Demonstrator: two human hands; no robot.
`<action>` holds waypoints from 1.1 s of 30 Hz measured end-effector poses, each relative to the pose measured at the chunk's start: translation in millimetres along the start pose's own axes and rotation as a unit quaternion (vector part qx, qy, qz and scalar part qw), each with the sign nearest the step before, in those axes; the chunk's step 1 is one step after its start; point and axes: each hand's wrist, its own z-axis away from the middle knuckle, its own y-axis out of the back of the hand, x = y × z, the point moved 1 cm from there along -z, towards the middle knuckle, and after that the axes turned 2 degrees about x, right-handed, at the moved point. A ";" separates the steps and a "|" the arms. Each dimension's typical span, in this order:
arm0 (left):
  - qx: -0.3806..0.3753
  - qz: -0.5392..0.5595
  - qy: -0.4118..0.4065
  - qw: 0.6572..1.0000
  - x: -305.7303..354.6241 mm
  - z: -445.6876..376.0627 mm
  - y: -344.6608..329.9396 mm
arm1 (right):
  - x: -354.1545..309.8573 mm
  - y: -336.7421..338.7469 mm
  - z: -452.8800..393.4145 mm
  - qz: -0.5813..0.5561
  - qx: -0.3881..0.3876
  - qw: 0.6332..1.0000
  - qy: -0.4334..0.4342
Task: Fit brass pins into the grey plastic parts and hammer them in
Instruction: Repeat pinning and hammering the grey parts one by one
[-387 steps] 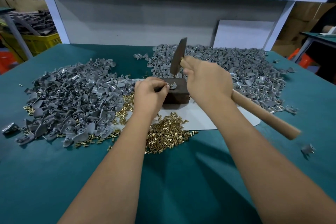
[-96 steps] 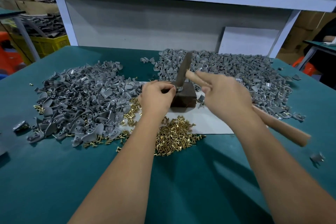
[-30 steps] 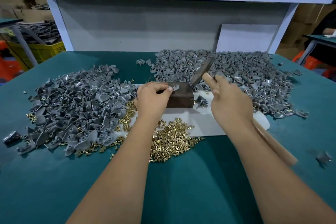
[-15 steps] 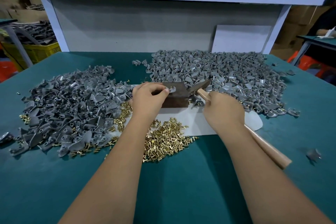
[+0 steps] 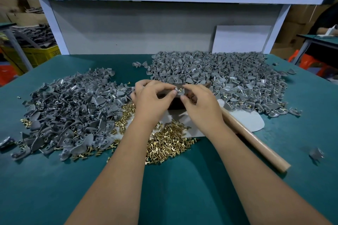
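At centre frame, my left hand [image 5: 150,100] pinches a small grey plastic part [image 5: 177,91] between thumb and fingertips over the dark brown block [image 5: 176,104]. My right hand [image 5: 199,105] pinches a brass pin [image 5: 180,90] at that part. The wooden-handled hammer [image 5: 254,139] lies on the teal green table [image 5: 173,184], handle running to the lower right. Loose brass pins [image 5: 168,142] are heaped below centre. Grey part piles sit at mid-left [image 5: 73,111] and upper right [image 5: 228,78].
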 end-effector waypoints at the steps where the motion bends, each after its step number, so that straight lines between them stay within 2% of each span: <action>1: -0.005 0.003 -0.003 1.000 0.6 0.6 0.3 | 1.2 0.9 -0.9 -0.016 0.002 1.000 -0.007; 5: -0.016 0.005 0.001 1.000 0.8 1.2 1.2 | -0.5 3.9 -7.8 -0.030 -0.005 0.999 -0.017; 9: 0.012 0.027 0.022 0.999 -1.0 1.2 0.5 | -3.5 14.0 -37.4 -0.009 -0.097 0.995 -0.037; 10: 0.017 0.038 0.033 0.999 -1.4 0.7 -0.3 | -2.2 17.1 -48.4 0.010 -0.088 0.995 -0.047; 12: 0.021 0.040 0.045 0.998 -2.4 -0.1 -2.3 | 4.9 23.6 -70.0 0.056 0.012 0.993 -0.103; 13: 0.018 0.031 0.045 0.998 -2.7 -0.1 -3.0 | 8.9 25.7 -76.2 0.098 0.072 0.982 -0.147; 14: 0.014 0.023 0.043 0.999 -3.0 -0.2 -3.4 | 12.6 24.6 -77.8 0.137 0.100 0.966 -0.193; 16: 0.009 0.015 0.040 0.999 -4.7 -1.8 -3.6 | 14.7 11.9 -69.6 0.164 0.095 0.955 -0.229; 23: 0.001 -0.025 0.044 0.999 -7.1 -7.1 -8.4 | -0.4 -18.0 -29.1 0.197 0.101 0.973 -0.059; 25: 0.002 -0.023 0.045 0.999 -6.9 -7.4 -5.5 | -12.2 -15.6 -25.1 0.180 0.123 0.976 -0.003; 27: 0.030 -0.035 0.071 0.996 -8.9 -9.0 3.4 | -27.2 -16.7 -16.6 0.145 0.110 0.981 0.061; 30: 0.109 -0.144 0.134 0.974 -20.0 -12.4 26.2 | -46.5 -24.1 0.5 0.085 -0.003 0.983 0.165; 33: 0.114 -0.245 0.196 0.943 -29.9 -12.2 44.2 | -57.8 -37.8 12.5 0.131 -0.146 0.949 0.248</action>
